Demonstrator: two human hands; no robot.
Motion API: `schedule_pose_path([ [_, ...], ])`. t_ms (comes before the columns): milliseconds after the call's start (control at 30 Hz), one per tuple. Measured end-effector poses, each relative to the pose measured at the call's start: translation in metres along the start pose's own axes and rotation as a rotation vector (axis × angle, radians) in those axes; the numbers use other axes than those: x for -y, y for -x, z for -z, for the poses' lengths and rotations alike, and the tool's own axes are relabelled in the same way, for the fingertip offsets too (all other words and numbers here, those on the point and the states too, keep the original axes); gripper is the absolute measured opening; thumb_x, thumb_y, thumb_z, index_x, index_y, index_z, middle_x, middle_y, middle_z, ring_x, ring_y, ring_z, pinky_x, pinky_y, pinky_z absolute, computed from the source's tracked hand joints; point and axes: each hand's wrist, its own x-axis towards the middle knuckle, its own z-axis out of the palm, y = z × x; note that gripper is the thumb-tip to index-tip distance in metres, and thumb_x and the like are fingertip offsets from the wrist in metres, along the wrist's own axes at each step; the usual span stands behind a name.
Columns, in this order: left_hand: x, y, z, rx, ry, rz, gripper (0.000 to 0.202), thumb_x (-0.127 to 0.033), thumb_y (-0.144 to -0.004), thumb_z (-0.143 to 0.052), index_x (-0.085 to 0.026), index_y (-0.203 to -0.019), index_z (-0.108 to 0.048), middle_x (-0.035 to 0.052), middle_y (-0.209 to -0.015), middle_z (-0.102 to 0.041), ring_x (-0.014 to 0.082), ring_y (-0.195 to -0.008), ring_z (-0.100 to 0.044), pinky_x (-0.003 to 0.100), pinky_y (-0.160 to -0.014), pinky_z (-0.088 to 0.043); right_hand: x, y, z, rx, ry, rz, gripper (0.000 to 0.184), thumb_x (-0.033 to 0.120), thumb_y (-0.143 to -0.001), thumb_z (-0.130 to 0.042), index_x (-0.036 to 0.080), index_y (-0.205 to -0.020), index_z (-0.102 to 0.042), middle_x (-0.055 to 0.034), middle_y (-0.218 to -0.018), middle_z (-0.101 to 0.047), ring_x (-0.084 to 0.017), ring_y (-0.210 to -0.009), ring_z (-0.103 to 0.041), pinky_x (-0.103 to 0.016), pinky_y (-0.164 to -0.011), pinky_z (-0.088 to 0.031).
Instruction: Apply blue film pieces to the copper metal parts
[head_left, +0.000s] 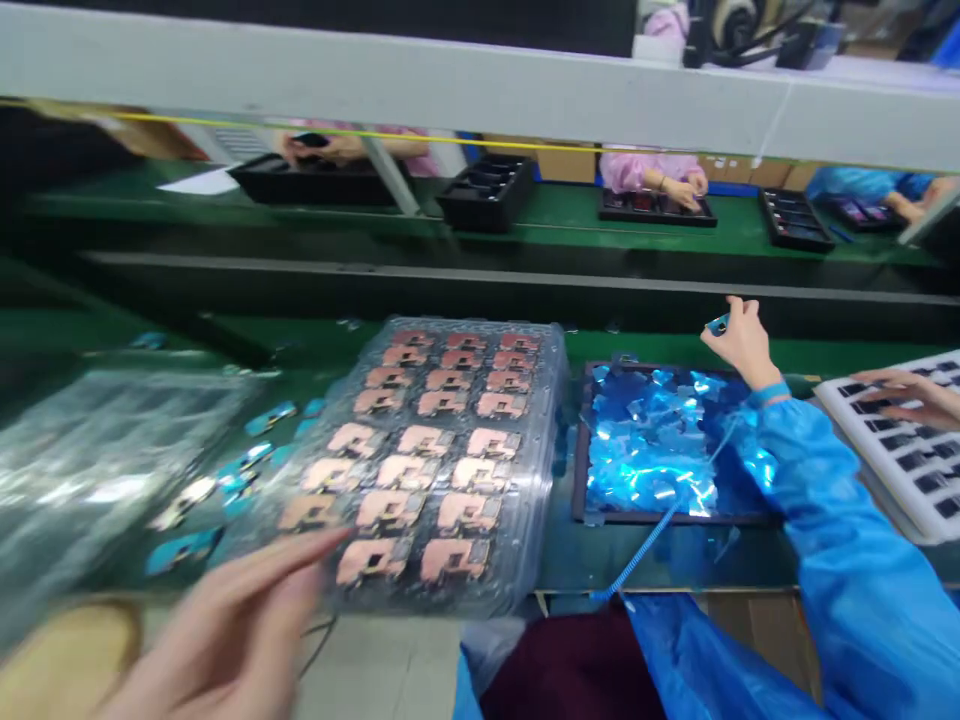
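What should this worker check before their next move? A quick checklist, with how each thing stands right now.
1. Right hand on the small blue part: ok, pinched in the fingers.
2. Blue wrist strap with coiled cord: ok, worn on the right wrist.
3. Left hand at the clear plastic tray of copper-coloured parts: cannot tell, blurred, fingertips near its edge.
4. Blue-filmed pieces beside that tray: not ok, lying loose on the green bench.
5. Another person's hand on the white tray: ok, apart from the right hand.
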Motion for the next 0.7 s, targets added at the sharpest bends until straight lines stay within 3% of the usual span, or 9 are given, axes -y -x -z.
schedule_pose_path([
  [100, -0.021, 0.011, -0.036, 0.14, 0.01, 0.09, 0.023, -0.03, -0.094, -0.075, -0.039, -0.111, -0.087, -0.0028, -0.119, -0.082, 0.0281, -0.106, -0.075, 0.045, -0.097, -0.063, 0.054, 0.047, 0.035, -0.166, -0.298, 0.552, 0.081, 0.031, -0.092, -0.07, 0.017, -0.165, -0.039, -0.0224, -0.148, -0.05, -0.041, -0.128, -0.064, -0.051, -0.102, -0.06],
  [167, -0.031, 0.008, -0.072, 0.259, 0.21, 0.176, 0.029, -0.033, -0.099, -0.072, -0.031, -0.126, -0.082, 0.0048, -0.132, -0.079, 0.0273, -0.112, -0.077, 0.041, -0.096, -0.065, 0.092, 0.087, 0.058, -0.144, -0.456, 0.892, 0.08, 0.028, -0.094, -0.068, 0.021, -0.167, -0.037, -0.0198, -0.148, -0.052, -0.04, -0.136, -0.06, -0.053, -0.109, -0.059],
  [233, -0.036, 0.003, -0.102, 0.264, 0.429, 0.249, 0.038, -0.037, -0.1, -0.072, -0.025, -0.136, -0.076, 0.0108, -0.14, -0.075, 0.0274, -0.118, -0.076, 0.038, -0.096, -0.066, 0.123, 0.125, 0.074, -0.06, -0.56, 1.107, 0.083, 0.022, -0.097, -0.066, 0.024, -0.172, -0.031, -0.0188, -0.15, -0.054, -0.038, -0.138, -0.06, -0.052, -0.111, -0.06],
  [300, -0.035, 0.0, -0.12, 0.201, 0.551, 0.31, 0.04, -0.038, -0.097, -0.078, -0.02, -0.133, -0.076, 0.0135, -0.134, -0.077, 0.0275, -0.116, -0.077, 0.036, -0.097, -0.066, 0.144, 0.152, 0.082, 0.03, -0.645, 1.238, 0.085, 0.019, -0.099, -0.063, 0.027, -0.174, -0.024, -0.0178, -0.153, -0.056, -0.036, -0.139, -0.061, -0.052, -0.112, -0.06],
  [367, -0.032, 0.001, -0.127, 0.122, 0.588, 0.35, 0.036, -0.037, -0.092, -0.084, -0.017, -0.122, -0.08, 0.013, -0.119, -0.081, 0.0267, -0.107, -0.079, 0.035, -0.094, -0.066, 0.155, 0.165, 0.08, 0.1, -0.728, 1.285, 0.084, 0.02, -0.102, -0.064, 0.028, -0.174, -0.023, -0.017, -0.156, -0.056, -0.036, -0.143, -0.059, -0.053, -0.115, -0.059],
  [433, -0.026, 0.004, -0.126, 0.07, 0.587, 0.381, 0.032, -0.038, -0.09, -0.085, -0.016, -0.113, -0.081, 0.0107, -0.104, -0.082, 0.0248, -0.097, -0.079, 0.033, -0.087, -0.066, 0.161, 0.167, 0.072, 0.139, -0.831, 1.239, 0.077, 0.027, -0.103, -0.07, 0.027, -0.17, -0.033, -0.0168, -0.156, -0.057, -0.035, -0.142, -0.06, -0.052, -0.114, -0.06],
  [567, -0.018, 0.013, -0.122, 0.053, 0.56, 0.414, 0.033, -0.04, -0.09, -0.084, -0.017, -0.112, -0.082, 0.0067, -0.09, -0.079, 0.0192, -0.077, -0.073, 0.027, -0.066, -0.062, 0.166, 0.162, 0.059, 0.207, -0.996, 1.005, 0.036, 0.037, -0.101, -0.078, 0.024, -0.134, -0.068, -0.01, -0.12, -0.074, -0.027, -0.104, -0.075, -0.041, -0.088, -0.067],
  [633, -0.018, 0.017, -0.121, 0.027, 0.506, 0.375, 0.031, -0.04, -0.09, -0.083, -0.017, -0.112, -0.083, 0.0057, -0.088, -0.078, 0.0179, -0.074, -0.07, 0.027, -0.066, -0.06, 0.168, 0.162, 0.057, 0.268, -1.009, 0.929, 0.02, 0.039, -0.102, -0.077, 0.024, -0.115, -0.074, -0.0055, -0.104, -0.077, -0.024, -0.089, -0.076, -0.037, -0.08, -0.065],
  [700, -0.02, 0.02, -0.121, -0.006, 0.445, 0.32, 0.028, -0.039, -0.092, -0.081, -0.017, -0.11, -0.084, 0.0063, -0.092, -0.079, 0.0186, -0.079, -0.071, 0.028, -0.072, -0.06, 0.168, 0.165, 0.058, 0.312, -1.021, 0.877, 0.018, 0.041, -0.101, -0.078, 0.024, -0.108, -0.077, -0.004, -0.1, -0.079, -0.024, -0.087, -0.077, -0.036, -0.079, -0.065],
])
